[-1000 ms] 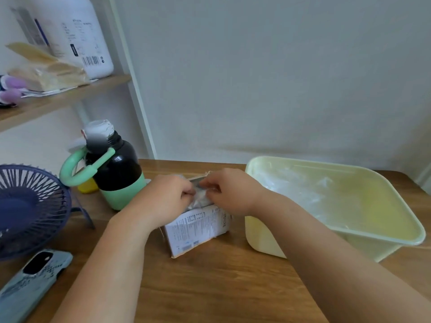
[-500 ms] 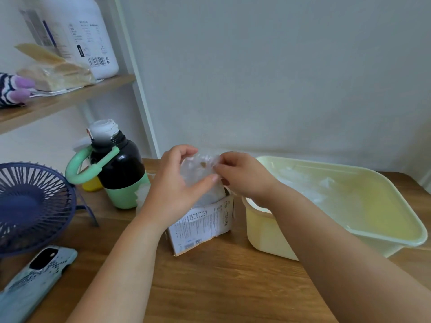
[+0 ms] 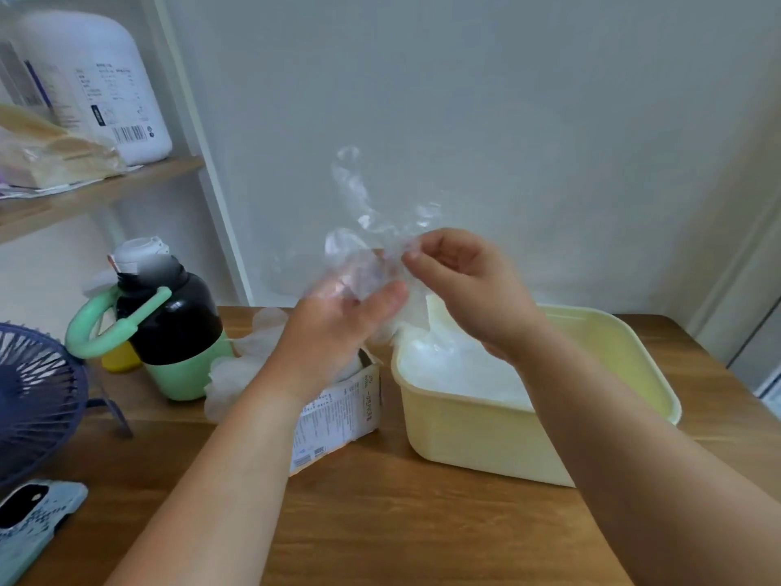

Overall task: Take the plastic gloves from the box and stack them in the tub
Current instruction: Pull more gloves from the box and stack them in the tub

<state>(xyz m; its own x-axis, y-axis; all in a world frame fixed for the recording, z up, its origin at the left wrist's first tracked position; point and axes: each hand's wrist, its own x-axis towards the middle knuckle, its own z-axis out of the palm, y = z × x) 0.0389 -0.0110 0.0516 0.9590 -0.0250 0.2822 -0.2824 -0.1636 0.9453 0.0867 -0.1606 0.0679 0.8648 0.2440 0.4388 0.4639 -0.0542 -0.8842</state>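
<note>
Supporting surface: brown wooden table, cut off below.
Tub: pale yellow plastic tub, at right; whitish film pile inside, single gloves indistinct.
Box: white cardboard box, just left of it, opening hidden behind the left wrist.
Glove: clear thin plastic glove, aloft between the hands, outline blurred.
Right hand: thumb and forefinger pinching the glove.
Left hand: straight fingers behind the film; grip unclear.

Box left of tub, touching; bottle left of box; all on table.
</note>
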